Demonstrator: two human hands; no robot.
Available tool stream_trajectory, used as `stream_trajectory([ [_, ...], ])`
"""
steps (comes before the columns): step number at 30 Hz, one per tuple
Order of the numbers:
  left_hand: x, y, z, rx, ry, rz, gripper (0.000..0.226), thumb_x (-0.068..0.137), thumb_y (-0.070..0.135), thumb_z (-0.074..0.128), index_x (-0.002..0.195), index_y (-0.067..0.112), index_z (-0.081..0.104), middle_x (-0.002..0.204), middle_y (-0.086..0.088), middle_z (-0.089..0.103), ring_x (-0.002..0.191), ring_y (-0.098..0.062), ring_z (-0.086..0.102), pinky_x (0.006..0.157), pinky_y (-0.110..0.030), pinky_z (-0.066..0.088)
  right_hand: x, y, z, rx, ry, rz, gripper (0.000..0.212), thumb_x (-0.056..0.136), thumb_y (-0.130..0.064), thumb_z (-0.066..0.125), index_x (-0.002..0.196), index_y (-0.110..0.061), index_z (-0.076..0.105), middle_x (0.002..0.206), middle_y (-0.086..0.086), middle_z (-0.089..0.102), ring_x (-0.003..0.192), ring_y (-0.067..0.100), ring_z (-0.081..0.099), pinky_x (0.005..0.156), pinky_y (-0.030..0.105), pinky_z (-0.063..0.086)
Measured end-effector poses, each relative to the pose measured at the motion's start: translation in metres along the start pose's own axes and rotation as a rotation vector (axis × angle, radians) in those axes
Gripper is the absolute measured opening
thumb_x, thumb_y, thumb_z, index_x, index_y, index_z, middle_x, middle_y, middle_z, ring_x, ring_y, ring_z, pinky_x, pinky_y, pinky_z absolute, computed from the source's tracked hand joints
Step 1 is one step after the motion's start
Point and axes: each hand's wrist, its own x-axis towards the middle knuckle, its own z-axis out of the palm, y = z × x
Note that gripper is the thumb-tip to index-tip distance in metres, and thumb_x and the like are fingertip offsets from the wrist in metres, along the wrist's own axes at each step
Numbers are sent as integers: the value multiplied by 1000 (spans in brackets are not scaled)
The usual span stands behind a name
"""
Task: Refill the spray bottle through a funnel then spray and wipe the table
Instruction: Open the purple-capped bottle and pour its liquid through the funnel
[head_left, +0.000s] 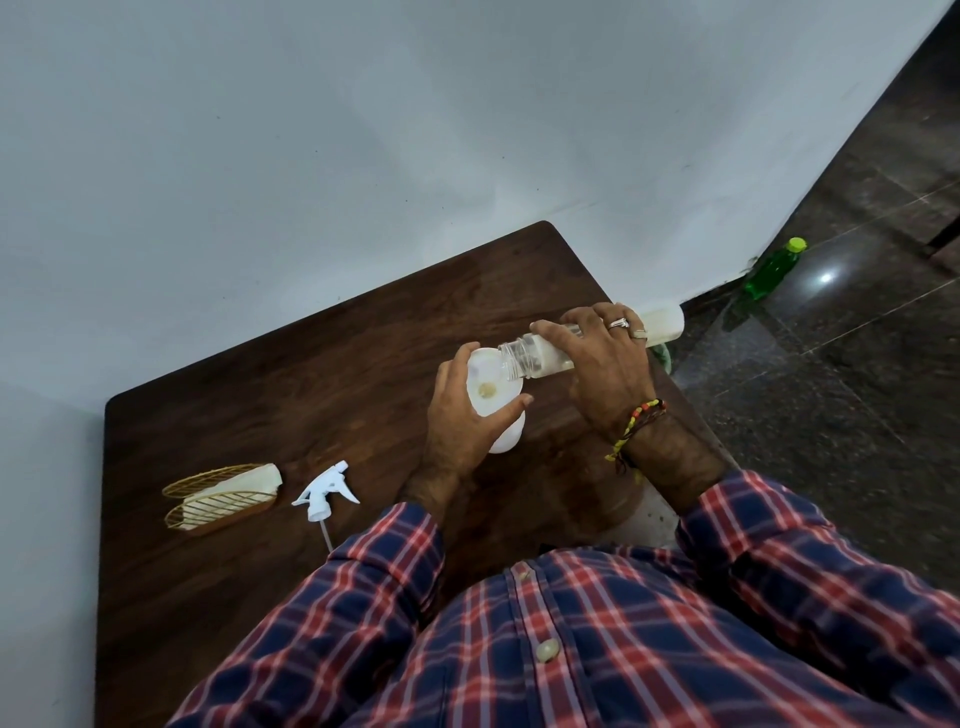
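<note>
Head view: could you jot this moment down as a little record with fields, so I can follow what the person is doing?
stage: refill under way, pouring into the funnel
left hand: holds the white funnel, which sits on the spray bottle
right hand: grips a clear refill bottle, tipped on its side, mouth over the funnel
spray head: off the bottle, lying on the table
napkin holder: gold wire, near the table's left edge
floor: green bottle by the wall
</note>
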Motion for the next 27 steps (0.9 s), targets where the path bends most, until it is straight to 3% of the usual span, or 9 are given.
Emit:
stream_trajectory([
  [7,-1,-1,1,7,-2,-3,89,68,55,80,142,25,39,136,3,49,116,-6,46,89,-15,37,-2,-1,-1,5,13,-5,67,64,-2,73,125,-28,63,115,10,63,114,38,53,105,55,34],
  [16,-3,0,-1,1,3,7,88,68,52,82,140,25,40,133,4,49,112,-1,43,85,-12,38,-3,-1,-1,12,12,-10,69,63,-1,74,125,-28,62,115,11,62,113,39,53,100,56,41],
  [27,-3,0,0,10,3,0,89,67,54,81,141,25,39,134,3,49,117,-10,49,90,-20,42,-3,-1,-1,-3,50,-19,69,62,0,74,124,-28,64,113,9,63,112,37,54,105,54,36],
])
